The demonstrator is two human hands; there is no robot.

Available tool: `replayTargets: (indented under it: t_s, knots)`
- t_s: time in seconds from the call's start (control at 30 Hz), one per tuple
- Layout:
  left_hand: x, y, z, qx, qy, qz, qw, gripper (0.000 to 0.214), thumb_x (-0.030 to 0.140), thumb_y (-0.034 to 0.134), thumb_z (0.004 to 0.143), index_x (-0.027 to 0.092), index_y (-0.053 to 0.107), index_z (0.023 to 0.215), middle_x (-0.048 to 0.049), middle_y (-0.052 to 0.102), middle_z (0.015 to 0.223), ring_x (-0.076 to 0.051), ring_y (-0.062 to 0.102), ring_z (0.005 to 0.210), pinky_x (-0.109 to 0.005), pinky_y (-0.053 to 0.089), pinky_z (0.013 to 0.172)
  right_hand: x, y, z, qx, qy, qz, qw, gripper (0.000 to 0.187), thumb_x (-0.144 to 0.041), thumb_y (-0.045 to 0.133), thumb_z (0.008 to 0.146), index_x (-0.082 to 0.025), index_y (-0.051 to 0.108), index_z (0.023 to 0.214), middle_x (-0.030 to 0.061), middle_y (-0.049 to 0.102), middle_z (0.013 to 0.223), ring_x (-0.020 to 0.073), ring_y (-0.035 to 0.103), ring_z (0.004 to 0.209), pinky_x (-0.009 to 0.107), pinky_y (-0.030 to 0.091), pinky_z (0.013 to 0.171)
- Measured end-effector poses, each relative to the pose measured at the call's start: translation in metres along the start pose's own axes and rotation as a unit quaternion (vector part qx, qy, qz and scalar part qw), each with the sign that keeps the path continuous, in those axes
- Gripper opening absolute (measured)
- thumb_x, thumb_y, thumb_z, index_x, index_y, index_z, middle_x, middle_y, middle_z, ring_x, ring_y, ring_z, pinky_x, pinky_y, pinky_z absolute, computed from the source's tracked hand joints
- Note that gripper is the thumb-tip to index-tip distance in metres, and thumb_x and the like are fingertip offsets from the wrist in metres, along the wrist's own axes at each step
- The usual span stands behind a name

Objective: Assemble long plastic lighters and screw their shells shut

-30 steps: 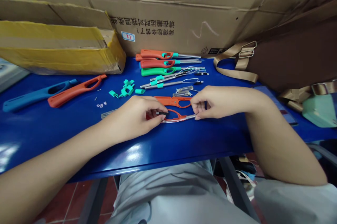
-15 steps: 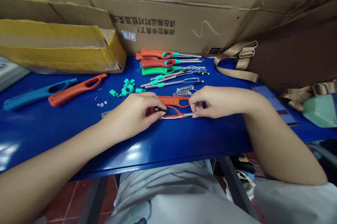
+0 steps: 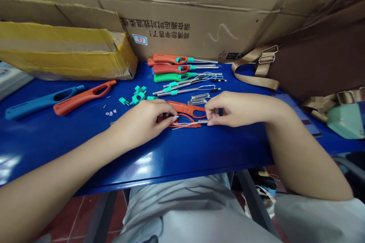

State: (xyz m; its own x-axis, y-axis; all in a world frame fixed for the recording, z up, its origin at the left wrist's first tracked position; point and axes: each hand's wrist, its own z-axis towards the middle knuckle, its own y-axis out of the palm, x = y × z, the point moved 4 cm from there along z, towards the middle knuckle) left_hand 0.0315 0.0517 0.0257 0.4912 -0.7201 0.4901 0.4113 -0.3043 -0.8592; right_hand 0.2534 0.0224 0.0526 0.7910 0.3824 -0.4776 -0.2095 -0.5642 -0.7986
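Observation:
Between thumb and fingertips, my left hand [image 3: 151, 117] pinches a small igniter [image 3: 176, 116]; mostly its light metallic end shows. White wires [image 3: 184, 124] run from there to a metal tube [image 3: 202, 121], which my right hand [image 3: 228, 110] pinches near its left end. Beneath both hands lies one orange lighter shell half [image 3: 195, 125], with the tube over its narrow end. The other orange shell half [image 3: 177, 106] is just behind it, slightly tilted and partly covered by my fingers. Clear fuel tanks [image 3: 199, 99] rest behind the right fingers.
Several lighters [image 3: 171, 69] and loose metal tubes with green collars [image 3: 173, 92] lie at the back. Green plastic pieces [image 3: 138, 95], a blue handle [image 3: 42, 102] and an orange handle [image 3: 85, 98] are leftward. A taped box [image 3: 65, 53] and a strap [image 3: 256, 77] border the blue table [image 3: 176, 155].
The igniter in my left hand has turned, its black body now largely hidden. The wires and tube have shifted over the front shell, and the rear shell half has tilted.

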Motion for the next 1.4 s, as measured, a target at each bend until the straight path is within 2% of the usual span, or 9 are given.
replayTargets:
  t_s: [0.4,0.57,0.73,0.87,1.0,1.13,1.27,1.4]
  knots:
    - [0.002,0.001,0.001,-0.004,0.007,-0.009,1.0,0.023,0.031,0.056,0.095,0.018,0.076,0.098,-0.0056,0.077,0.098,-0.019,0.07,0.085,-0.03,0.053,0.078,-0.001,0.005,0.003,0.004,0.003,-0.032,0.999,0.009,-0.024,0.065,0.089,-0.018,0.068,0.082,0.0015,0.07,0.078,0.0145,0.059,0.069,0.026,0.038,0.062]
    - [0.002,0.002,0.002,0.002,-0.012,-0.024,1.0,0.019,0.032,0.061,0.093,0.018,0.074,0.096,-0.0033,0.076,0.089,-0.016,0.068,0.075,-0.028,0.05,0.07,-0.004,0.006,0.003,-0.002,-0.018,-0.032,0.999,0.013,-0.021,0.062,0.089,-0.019,0.062,0.076,-0.0017,0.064,0.07,0.0124,0.054,0.063,0.026,0.033,0.058]
    - [0.002,0.003,0.003,0.001,-0.022,-0.039,0.999,0.017,0.031,0.063,0.093,0.018,0.073,0.096,-0.0012,0.074,0.085,-0.014,0.063,0.067,-0.026,0.047,0.067,-0.009,0.007,0.001,-0.019,-0.022,-0.035,0.999,0.014,-0.011,0.057,0.086,-0.019,0.063,0.077,-0.0014,0.067,0.074,0.0123,0.055,0.065,0.026,0.034,0.059]
    - [0.003,0.004,0.003,-0.004,-0.017,-0.037,0.999,0.016,0.03,0.063,0.093,0.018,0.073,0.097,-0.0016,0.074,0.086,-0.014,0.063,0.068,-0.026,0.047,0.068,-0.009,0.006,0.0,-0.018,0.008,-0.042,0.999,0.012,-0.018,0.06,0.087,-0.02,0.064,0.076,-0.0018,0.066,0.071,0.012,0.053,0.06,0.026,0.034,0.057]
    - [0.004,0.004,0.003,0.0,-0.011,-0.031,0.999,0.016,0.029,0.063,0.093,0.017,0.073,0.095,-0.002,0.074,0.085,-0.014,0.063,0.069,-0.027,0.047,0.068,-0.008,0.004,0.0,-0.018,0.01,-0.038,0.999,0.013,-0.026,0.065,0.089,-0.019,0.066,0.078,-0.0012,0.066,0.071,0.0119,0.055,0.061,0.025,0.037,0.058]
    - [0.003,0.004,0.002,0.005,-0.001,-0.033,0.999,0.015,0.027,0.063,0.093,0.017,0.073,0.095,-0.002,0.074,0.086,-0.014,0.063,0.07,-0.027,0.046,0.068,-0.01,0.004,0.0,-0.021,0.014,-0.045,0.999,0.006,-0.024,0.068,0.087,-0.021,0.07,0.092,-0.0022,0.068,0.075,0.0122,0.057,0.063,0.025,0.035,0.057]
    - [0.002,0.004,0.003,0.003,0.005,-0.036,0.999,0.014,0.025,0.064,0.092,0.016,0.074,0.094,-0.0012,0.073,0.084,-0.014,0.062,0.068,-0.026,0.045,0.066,-0.013,0.006,0.0,-0.008,-0.008,-0.068,0.998,0.008,-0.015,0.064,0.086,-0.021,0.07,0.083,-0.0019,0.068,0.074,0.0125,0.056,0.065,0.025,0.034,0.059]
    - [0.002,0.005,0.003,0.002,0.004,-0.037,0.999,0.014,0.024,0.065,0.091,0.015,0.074,0.095,-0.001,0.072,0.083,-0.013,0.062,0.068,-0.026,0.045,0.067,-0.013,0.007,0.0,-0.008,0.005,-0.072,0.997,0.009,-0.013,0.063,0.083,-0.021,0.067,0.081,-0.0026,0.067,0.072,0.0126,0.055,0.064,0.025,0.033,0.059]
